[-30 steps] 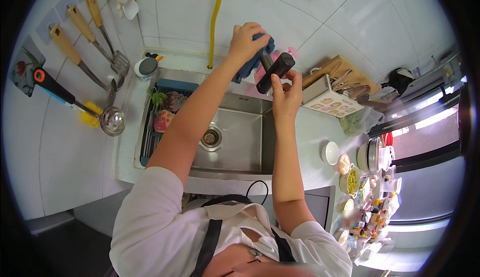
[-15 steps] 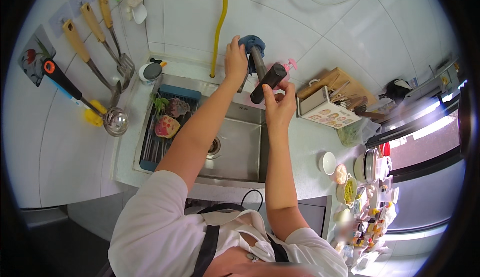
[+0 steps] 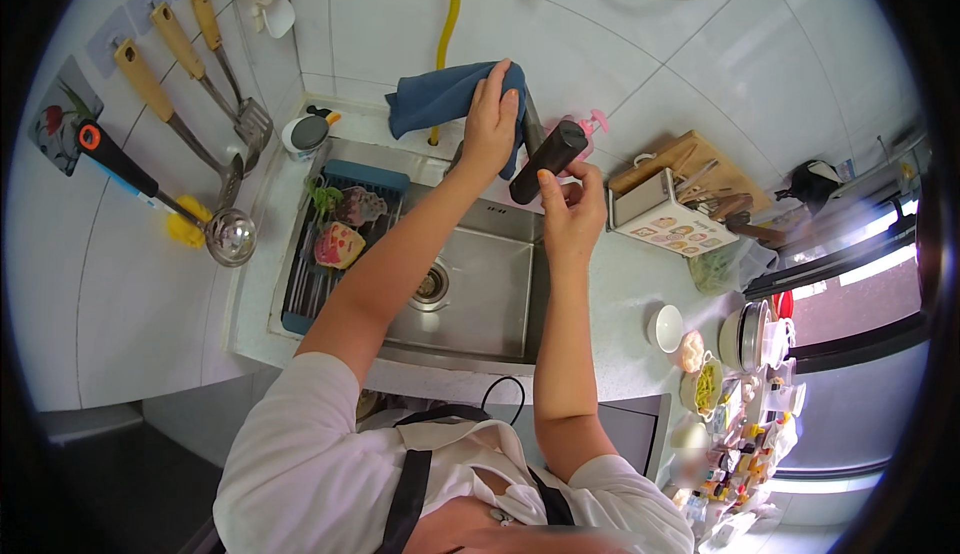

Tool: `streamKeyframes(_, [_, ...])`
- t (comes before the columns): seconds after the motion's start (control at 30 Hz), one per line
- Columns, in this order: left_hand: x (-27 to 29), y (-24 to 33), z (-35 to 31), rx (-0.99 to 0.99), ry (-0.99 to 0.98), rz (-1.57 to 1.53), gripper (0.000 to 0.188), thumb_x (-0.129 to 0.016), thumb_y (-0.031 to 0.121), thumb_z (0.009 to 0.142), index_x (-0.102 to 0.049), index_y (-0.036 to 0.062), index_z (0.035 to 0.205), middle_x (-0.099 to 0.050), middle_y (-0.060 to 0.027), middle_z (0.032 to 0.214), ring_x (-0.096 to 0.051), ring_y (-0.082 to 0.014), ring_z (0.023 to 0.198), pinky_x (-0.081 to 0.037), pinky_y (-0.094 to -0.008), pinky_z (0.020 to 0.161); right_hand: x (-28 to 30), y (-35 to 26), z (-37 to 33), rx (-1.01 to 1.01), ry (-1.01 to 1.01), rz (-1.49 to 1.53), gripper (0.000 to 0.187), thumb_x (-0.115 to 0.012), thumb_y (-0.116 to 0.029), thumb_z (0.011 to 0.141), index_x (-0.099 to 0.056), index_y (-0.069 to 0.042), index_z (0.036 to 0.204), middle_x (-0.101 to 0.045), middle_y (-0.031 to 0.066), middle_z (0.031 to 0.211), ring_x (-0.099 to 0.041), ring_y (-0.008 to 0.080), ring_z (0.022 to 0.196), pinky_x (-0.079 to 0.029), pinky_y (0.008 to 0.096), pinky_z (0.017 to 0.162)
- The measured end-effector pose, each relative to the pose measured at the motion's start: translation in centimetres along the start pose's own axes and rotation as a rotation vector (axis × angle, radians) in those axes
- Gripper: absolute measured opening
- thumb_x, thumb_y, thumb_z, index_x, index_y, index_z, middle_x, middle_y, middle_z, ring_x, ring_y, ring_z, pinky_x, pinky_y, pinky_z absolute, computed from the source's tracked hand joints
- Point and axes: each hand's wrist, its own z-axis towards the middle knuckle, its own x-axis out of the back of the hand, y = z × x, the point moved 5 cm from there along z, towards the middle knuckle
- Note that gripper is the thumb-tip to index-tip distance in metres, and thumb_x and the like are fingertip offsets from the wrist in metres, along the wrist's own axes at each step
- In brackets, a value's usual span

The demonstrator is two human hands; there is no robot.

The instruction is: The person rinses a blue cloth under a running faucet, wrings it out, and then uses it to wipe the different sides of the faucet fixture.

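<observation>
My left hand (image 3: 490, 122) presses a blue cloth (image 3: 440, 96) against the dark tap (image 3: 545, 159) that rises above the steel sink (image 3: 470, 284). The cloth drapes to the left of the hand, in front of the white tiled wall. My right hand (image 3: 572, 216) reaches up under the dark cylindrical tap head, its fingertips touching the lower end. Both forearms stretch up over the sink basin.
A blue drain rack (image 3: 330, 254) with vegetables sits in the sink's left half. Ladles and spatulas (image 3: 190, 124) hang on the left wall. A pink pump bottle (image 3: 592, 126), a utensil box (image 3: 670, 216), a small white bowl (image 3: 664, 328) and dishes (image 3: 745, 339) stand on the right counter.
My left hand has spread the blue cloth further over the tap, and the cloth now hangs out to the left. My right hand stays under the tap head.
</observation>
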Motion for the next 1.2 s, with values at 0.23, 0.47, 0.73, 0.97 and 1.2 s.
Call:
streamKeyframes(0.23, [-0.5,-4.3,1.4,-0.01,0.117,0.241,0.032,-0.04,0.016,0.088,-0.041,0.0035,0.117,-0.048,-0.0207,0.097,-0.048,-0.0363,0.089,-0.04,-0.0396,0.076,0.0,0.0,0.0,-0.014,-0.028,-0.012,0.029,-0.071,-0.016,0.069,-0.054,-0.002,0.087,-0.047,-0.0005,0.055,-0.041,0.0056,0.049,-0.033,0.0194,0.046])
streamKeyframes(0.47, [0.5,-13.7,-2.9,0.24,-0.034,0.352,0.029,-0.039,0.019,0.088,-0.046,0.0043,0.112,-0.047,-0.0197,0.099,-0.047,-0.0367,0.092,-0.039,-0.0411,0.078,-0.8,0.8,-0.6,-0.037,-0.011,0.083,0.026,-0.071,-0.014,0.07,-0.053,-0.002,0.085,-0.041,-0.0038,0.052,-0.035,0.0038,0.047,-0.029,0.018,0.045])
streamKeyframes(0.73, [1.5,-16.8,-5.7,0.305,-0.102,0.401,0.029,-0.045,0.016,0.084,-0.045,0.0012,0.11,-0.05,-0.0217,0.099,-0.048,-0.0392,0.091,-0.039,-0.0413,0.08,-1.6,0.2,-0.6,-0.036,-0.054,0.135,0.027,-0.072,-0.013,0.07,-0.053,-0.002,0.085,-0.043,-0.004,0.053,-0.037,0.003,0.048,-0.03,0.017,0.045])
streamKeyframes(0.97, [2.6,-15.9,-9.7,0.361,-0.316,0.461,0.037,-0.052,0.018,0.08,-0.047,-0.0015,0.111,-0.054,-0.0231,0.103,-0.051,-0.0373,0.096,-0.041,-0.0385,0.083,-1.3,3.7,-1.2,-0.057,-0.08,0.31,0.019,-0.065,-0.014,0.076,-0.054,-0.002,0.087,-0.049,-0.002,0.065,-0.041,0.0034,0.054,-0.034,0.0172,0.048])
streamKeyframes(1.2, [6.8,-17.2,-14.1,0.654,-0.354,0.422,0.034,-0.051,0.018,0.081,-0.05,0.0056,0.112,-0.055,-0.0197,0.106,-0.052,-0.0324,0.098,-0.041,-0.0346,0.083,0.7,11.9,-5.6,-0.416,-0.104,0.289,0.014,-0.053,-0.018,0.085,-0.056,-0.005,0.088,-0.053,-0.0003,0.075,-0.042,0.0041,0.05,-0.031,0.0171,0.043])
